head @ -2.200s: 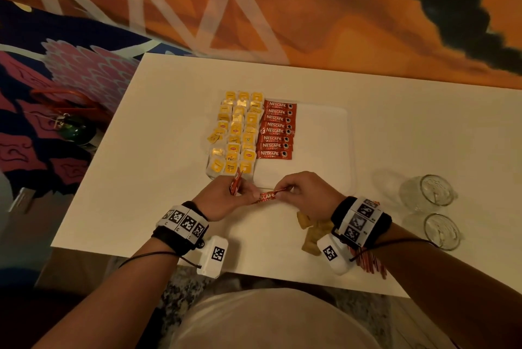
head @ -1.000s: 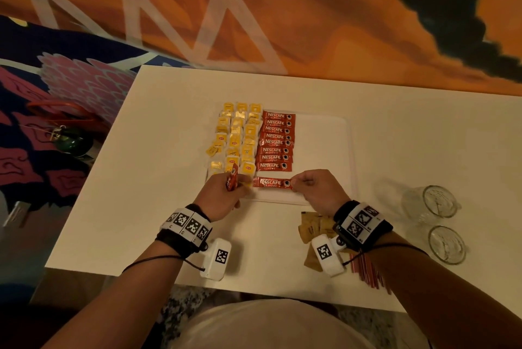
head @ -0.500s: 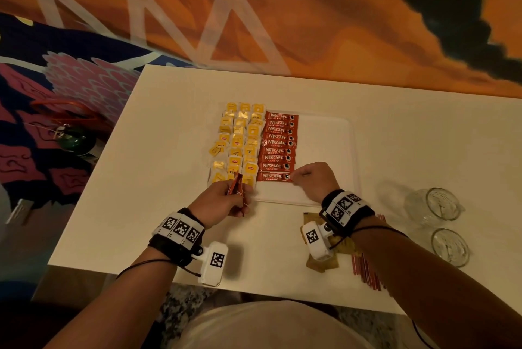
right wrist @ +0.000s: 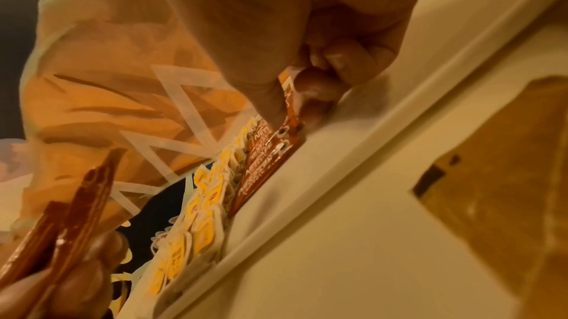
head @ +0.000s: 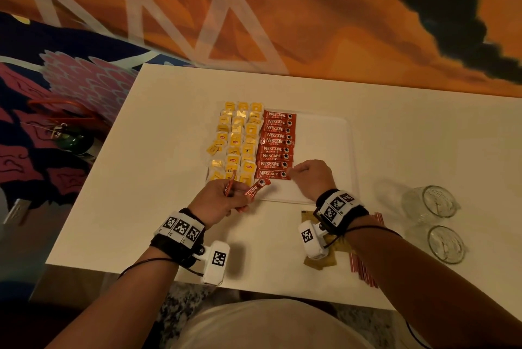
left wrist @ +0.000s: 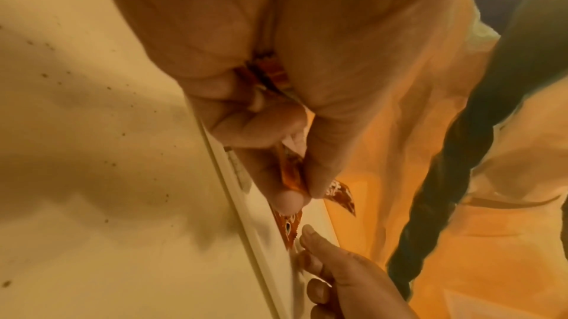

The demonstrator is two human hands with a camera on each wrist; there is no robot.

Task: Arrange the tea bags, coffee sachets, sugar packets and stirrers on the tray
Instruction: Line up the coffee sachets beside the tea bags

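A white tray (head: 324,151) carries rows of yellow tea bags (head: 237,139) and a column of red coffee sachets (head: 276,142). My right hand (head: 291,175) pinches the right end of the nearest sachet (head: 272,174) in that column; the right wrist view shows thumb and fingertips (right wrist: 316,91) on the sachet end (right wrist: 288,110). My left hand (head: 240,193) hovers at the tray's near left corner and grips two loose red sachets (head: 255,187), also visible in its wrist view (left wrist: 292,176). Brown sugar packets (head: 319,261) and red stirrers (head: 364,266) lie on the table beneath my right wrist.
Two empty glasses (head: 429,204) (head: 446,244) stand on the white table (head: 141,193) to the right of the tray. The tray's right half is bare. A patterned carpet and a green round object (head: 73,142) lie beyond the table's left edge.
My right hand laid a sachet on the tray's near end and slid it up against the column. My left hand has fanned one of its sachets out towards the tray.
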